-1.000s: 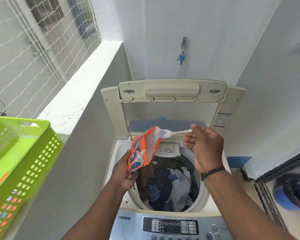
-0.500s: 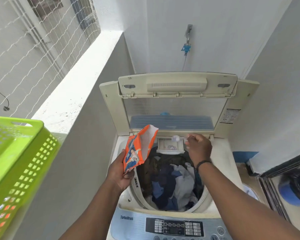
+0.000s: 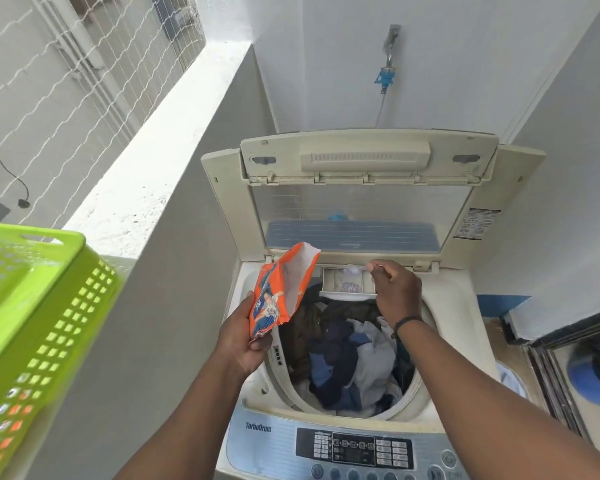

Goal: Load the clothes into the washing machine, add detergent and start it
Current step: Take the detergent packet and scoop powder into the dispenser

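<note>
The top-loading washing machine [image 3: 454,306] stands with its lid [image 3: 368,157] raised. Dark blue, brown and white clothes [image 3: 347,358] fill the drum. My left hand [image 3: 245,337] grips an open orange detergent packet [image 3: 279,292] over the drum's left rim. My right hand [image 3: 395,292] holds a white plastic spoon [image 3: 354,269], its bowl over the small detergent drawer [image 3: 347,282] at the back of the opening. Some powder lies in the drawer. The control panel [image 3: 354,448] runs along the front edge.
A green plastic laundry basket [image 3: 32,323] sits at the left on a white ledge [image 3: 146,188], with netting behind it. A water tap [image 3: 385,76] is on the back wall. A dark door frame and a blue object [image 3: 593,372] lie at the right.
My right hand has carried the spoon from the packet's mouth back and down to the detergent drawer. The packet has stayed in my left hand, shifting slightly left.
</note>
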